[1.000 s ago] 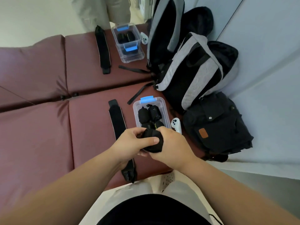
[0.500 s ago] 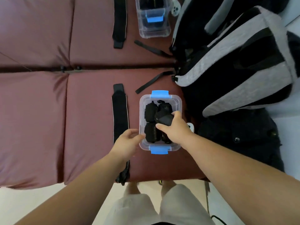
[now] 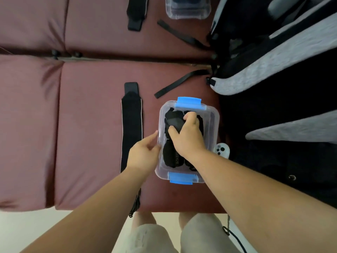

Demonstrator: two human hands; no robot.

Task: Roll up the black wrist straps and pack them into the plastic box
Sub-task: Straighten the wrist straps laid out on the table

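Curled round a rolled black fabric wrist strap [image 3: 174,123], the grip of the right hand [image 3: 186,137] holds it inside the clear plastic box with blue latches [image 3: 213,125]. It sits in the box's upper half, with the thumb on the roll's near left side and the fingers over its top. The roll seems to lie slanted, upper left to lower right, though the hand covers most of it.

The left hand [image 3: 144,154] is released, its fingers loosely straight, with fingertips touching the outside of the box's left wall. The box's long axis runs up and down the frame, one latch at each end. More rolled black straps [image 3: 171,156] fill its lower half; pale lettering on one is too blurred to read.

Just left of the box, a flat black wrist strap [image 3: 131,123] lies on the maroon padded bench [image 3: 87,115], parallel to the box. Its lower part is hidden under the left forearm, and its frayed tail [image 3: 135,204] hangs over the near edge.

The box's lower latch sits close to that edge. On the right, the box is hemmed in by a white controller [image 3: 221,149], partly hidden, and by grey and black backpacks [image 3: 277,59]. Bare cushion stretches left of the flat strap.

At the top edge, a second clear box [image 3: 187,11] and another flat strap [image 3: 136,15] are cut off.
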